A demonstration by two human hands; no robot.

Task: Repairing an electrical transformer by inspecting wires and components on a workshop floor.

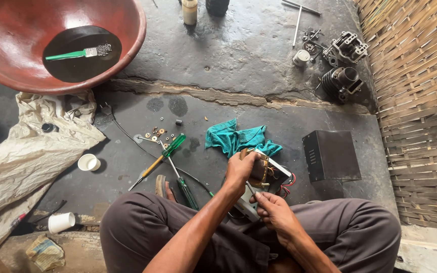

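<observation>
The biggest thing before me is the red basin (16, 45) at the upper left, with a dark round pan (67, 65) lying in it and a green-handled brush (77, 53) laid across that pan, bristles to the right. Below it a crumpled pale sack (21, 156) spreads over the concrete floor (228, 55). Along the right runs a woven bamboo wall (416, 101), and near it sit two finned engine parts (342, 65) among loose bits and rods. A dark metal cover (330, 154) stands just beside my work, on its right, set off the unit so the inside is open to me, I judge.

I sit cross-legged with the small electrical unit (264, 174) on the floor between my knees, close enough to brace. A teal rag (238, 139) lies just behind it. Two screwdrivers (160, 159) rest to my left, crossing each other, with small washers and nuts (155, 132) gathered above them, near but apart.

My left hand (239, 169) is curled over the unit's brown wound coil (260, 169), fingers pressed around its top to steady it. My right hand (274, 210) is closed in a pinch on a thin metal tool (251, 189), whose tip points up toward the coil's base; whether it touches I cannot tell.
</observation>
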